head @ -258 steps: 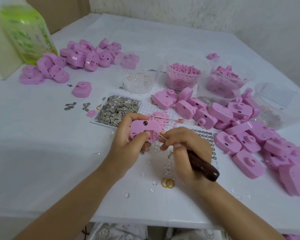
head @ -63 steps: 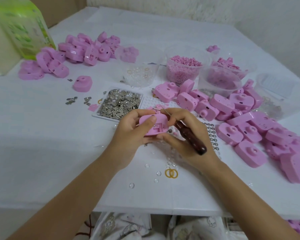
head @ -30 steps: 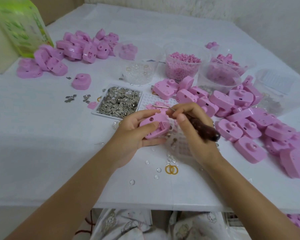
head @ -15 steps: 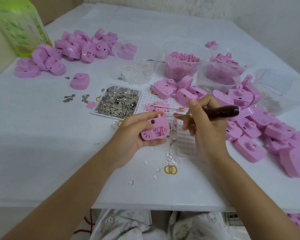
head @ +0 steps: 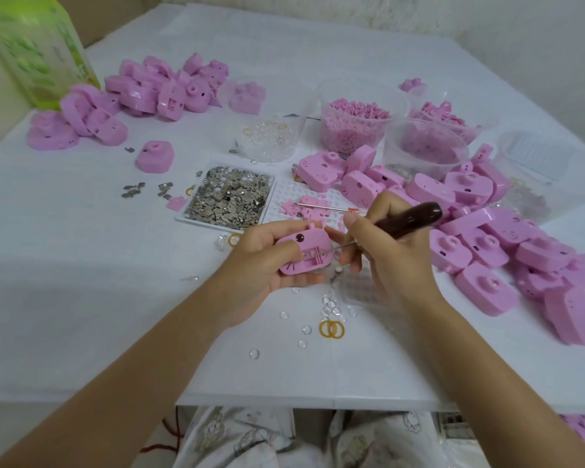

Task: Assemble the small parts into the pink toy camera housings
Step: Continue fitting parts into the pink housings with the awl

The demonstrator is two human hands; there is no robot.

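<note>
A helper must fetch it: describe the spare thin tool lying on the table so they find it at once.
Find the tray of silvery metal pieces mid-table. Right of it, on the white dotted board, lies the thin tool, beside small pink parts. Unlike the dark-handled tool in the right hand, it has a slim red handle and nobody holds it.

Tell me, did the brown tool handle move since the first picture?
Yes. The brown handle swung up, away from the yellow rings, toward the pile of pink housings.
</note>
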